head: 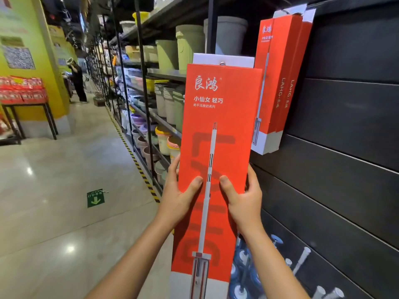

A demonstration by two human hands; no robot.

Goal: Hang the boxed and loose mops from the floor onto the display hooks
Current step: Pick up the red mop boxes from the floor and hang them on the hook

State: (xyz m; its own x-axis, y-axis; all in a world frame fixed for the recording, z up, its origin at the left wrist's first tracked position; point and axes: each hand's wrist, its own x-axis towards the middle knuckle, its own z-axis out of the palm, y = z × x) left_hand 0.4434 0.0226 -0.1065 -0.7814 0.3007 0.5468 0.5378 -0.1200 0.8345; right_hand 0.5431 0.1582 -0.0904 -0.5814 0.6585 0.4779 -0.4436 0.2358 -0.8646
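Both forearms are reaching up from the bottom of the view, and the left hand (179,190) is gripping the left edge of a tall orange mop box (218,152), thumb lying across the printed front and fingers curling round behind. The right hand (244,197) is gripping the right edge the same way, thumb on the front beside the pictured mop handle. The box is being held upright, slightly tilted, in front of a dark slatted wall panel (345,147), its white hang tab (223,60) with a small hole sitting at the top. Low to the right, blurred white mop handles (302,260) and blue round parts are showing beside the box. Just behind and to the right, two more orange mop boxes (278,83) are hanging against the panel, higher up. To the left, shelves (155,117) are carrying buckets and bins, running down a glossy tiled aisle (64,190) where a person (77,80) is standing far off.
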